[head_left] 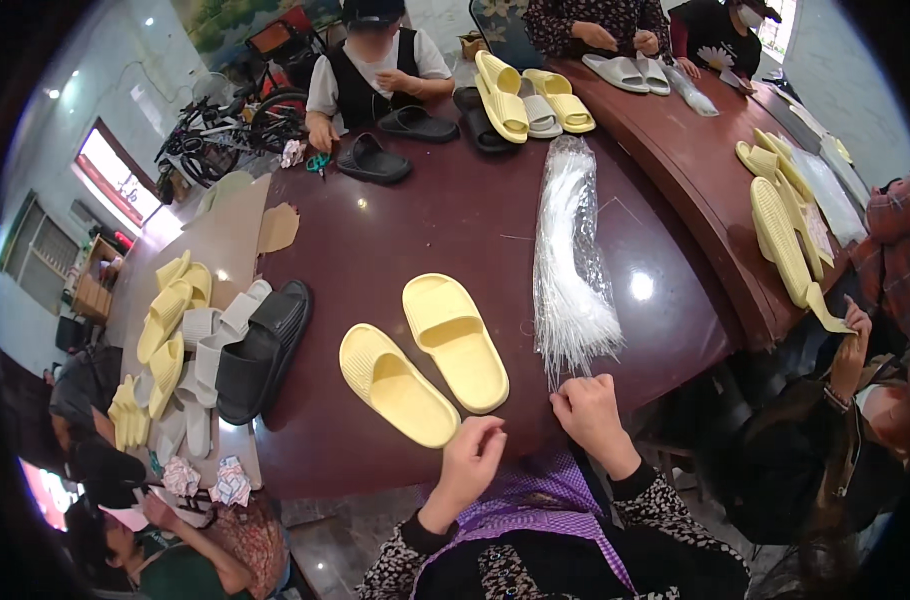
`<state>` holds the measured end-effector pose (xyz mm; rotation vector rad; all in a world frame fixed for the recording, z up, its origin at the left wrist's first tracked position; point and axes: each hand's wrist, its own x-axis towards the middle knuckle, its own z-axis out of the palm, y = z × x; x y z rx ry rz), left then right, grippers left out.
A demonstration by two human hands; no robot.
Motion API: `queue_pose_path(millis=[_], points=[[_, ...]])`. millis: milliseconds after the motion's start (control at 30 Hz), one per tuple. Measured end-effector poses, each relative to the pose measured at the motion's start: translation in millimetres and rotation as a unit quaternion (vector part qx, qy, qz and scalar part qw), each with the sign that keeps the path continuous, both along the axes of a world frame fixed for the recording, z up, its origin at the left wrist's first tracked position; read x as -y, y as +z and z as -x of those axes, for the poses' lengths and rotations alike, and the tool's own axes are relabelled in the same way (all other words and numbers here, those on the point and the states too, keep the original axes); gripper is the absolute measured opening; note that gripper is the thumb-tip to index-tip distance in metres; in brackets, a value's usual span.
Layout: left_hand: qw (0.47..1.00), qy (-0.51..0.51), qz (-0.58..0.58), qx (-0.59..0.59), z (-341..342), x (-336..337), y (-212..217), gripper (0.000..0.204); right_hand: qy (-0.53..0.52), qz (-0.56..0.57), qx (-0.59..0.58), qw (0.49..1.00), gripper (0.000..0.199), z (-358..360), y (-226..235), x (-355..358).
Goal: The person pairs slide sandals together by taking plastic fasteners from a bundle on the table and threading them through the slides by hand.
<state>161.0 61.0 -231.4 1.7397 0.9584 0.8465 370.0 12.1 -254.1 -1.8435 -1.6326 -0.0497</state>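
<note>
A pair of yellow slides lies on the dark red table in front of me: the left slide [399, 386] and the right slide [457, 343], soles down and toes pointing away. My left hand [470, 465] is just below their heels, fingers curled together; whatever they may hold is too small to see. To the right lies a bundle of thin white plastic strands [572, 290], partly in a clear bag, its loose ends fanned toward me. My right hand [589, 415] is closed at those near ends, where a thin strand runs down to the pinched fingers.
Yellow, grey and black slides [265, 350] are piled along the left. Black slides [375, 158] and a yellow-and-grey group [502, 97] lie at the far side. Crumpled paper [231, 481] sits at the lower left. Several people work around the tables, one near green-handled scissors [318, 162].
</note>
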Motion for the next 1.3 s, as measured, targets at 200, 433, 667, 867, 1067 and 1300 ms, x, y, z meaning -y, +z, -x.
queue_pose_path(millis=[200, 433, 667, 867, 1067, 1300], points=[[0.95, -0.134, -0.28, -0.022, -39.2, -13.7, -0.1, 0.018, 0.05, 0.075, -0.064, 0.994, 0.015, 9.5, 23.9, 23.8], [0.947, -0.172, -0.271, 0.023, -42.5, -21.3, -17.7, 0.018, 0.262, 0.176, -0.383, 0.868, 0.006, -6.3, 48.7, 40.2], [0.986, -0.119, -0.111, 0.047, -19.2, -12.7, -17.2, 0.016, 0.301, 0.193, -0.53, 0.769, 0.01, -37.9, 69.9, 16.8], [0.98, 0.005, 0.13, 0.151, 19.3, -1.9, -4.1, 0.02, 0.05, 0.005, 0.043, 0.998, 0.027, -49.4, 19.7, -47.6], [0.899, 0.145, 0.184, 0.371, 92.4, -20.0, 13.1, 0.021, -0.008, 0.018, 0.161, 0.987, 0.041, -61.3, -9.0, -68.3], [0.854, 0.238, 0.12, 0.447, 162.6, -18.9, 39.1, 0.023, -0.02, -0.018, 0.107, 0.994, 0.032, -51.2, 6.9, -66.8]])
